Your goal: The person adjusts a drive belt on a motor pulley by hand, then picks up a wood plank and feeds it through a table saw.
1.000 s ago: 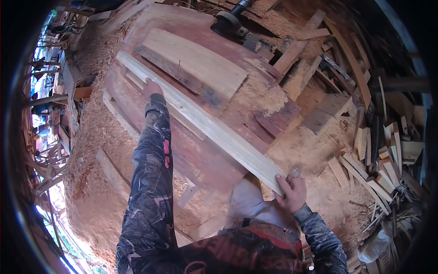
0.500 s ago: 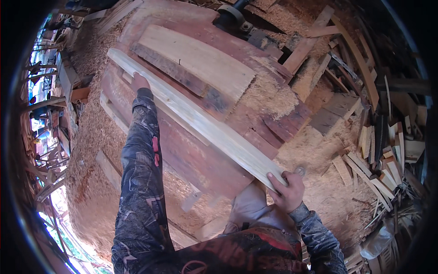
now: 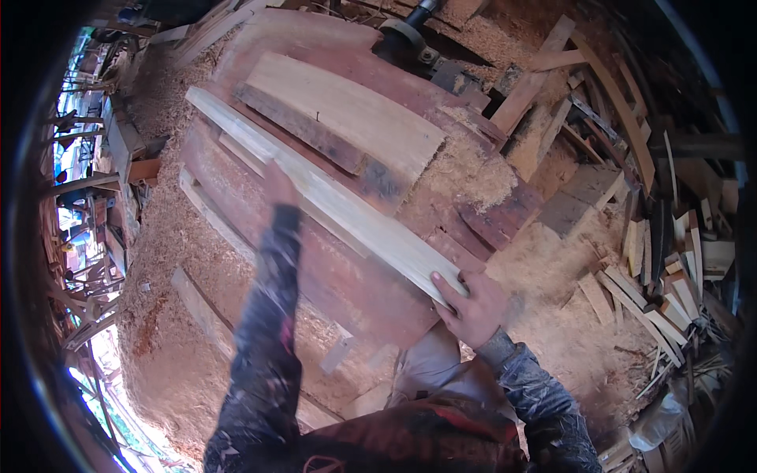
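A long pale wooden plank (image 3: 339,193) lies slantwise over a reddish, worn work table (image 3: 355,296). My right hand (image 3: 475,306) is closed on the plank's near end, with fingers over its upper face. About a third of the way from the far end, my left hand (image 3: 278,183) is at the plank's left edge. Motion smears its fingers, so their grip does not show. A thinner pale strip (image 3: 331,227) lies along the plank's left side. Beyond the plank, a wide pale board (image 3: 347,106) with a dark, stained side rests on the table.
Sawdust (image 3: 473,169) heaps on the table's right part and covers the ground around it. A dark machine part with a shaft (image 3: 402,39) stands at the far edge. Wood offcuts (image 3: 670,303) pile up at the right, near a wooden block (image 3: 579,197).
My left hand has slid back along the plank toward me. The right hand and the plank's near end have shifted a little away from me and to the left.
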The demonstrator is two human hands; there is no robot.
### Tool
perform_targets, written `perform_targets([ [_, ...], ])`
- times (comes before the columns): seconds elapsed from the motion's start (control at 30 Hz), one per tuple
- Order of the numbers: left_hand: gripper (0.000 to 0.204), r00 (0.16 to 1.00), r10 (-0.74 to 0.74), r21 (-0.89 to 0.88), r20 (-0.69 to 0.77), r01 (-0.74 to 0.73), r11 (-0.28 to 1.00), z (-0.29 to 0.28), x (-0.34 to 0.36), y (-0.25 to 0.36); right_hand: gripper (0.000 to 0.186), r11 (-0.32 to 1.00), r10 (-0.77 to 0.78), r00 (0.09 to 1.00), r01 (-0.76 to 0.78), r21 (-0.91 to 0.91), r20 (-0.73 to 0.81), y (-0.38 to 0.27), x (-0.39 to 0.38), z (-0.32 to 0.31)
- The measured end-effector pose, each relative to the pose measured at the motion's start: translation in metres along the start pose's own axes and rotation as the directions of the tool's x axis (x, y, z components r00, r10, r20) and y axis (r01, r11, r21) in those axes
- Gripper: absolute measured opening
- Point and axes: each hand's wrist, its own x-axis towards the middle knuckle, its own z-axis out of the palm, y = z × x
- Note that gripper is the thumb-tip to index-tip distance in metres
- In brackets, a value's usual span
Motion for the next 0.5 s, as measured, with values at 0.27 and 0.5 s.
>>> perform_targets([
  [0.27, 0.059, 0.97, -0.095, 0.194, -0.222, 0.14, 0.971, -0.003, -0.15, 0.096, 0.055, 0.983, -0.109, 0.975, 0.135, 0.125, -0.195, -0.037, 0.036, 0.018],
  [0.5, 0.062, 0.964, -0.116, 0.197, -0.238, 0.165, 0.966, -0.006, -0.116, 0.09, 0.057, 0.98, -0.16, 0.976, 0.175, 0.098, -0.146, -0.041, 0.058, 0.027],
])
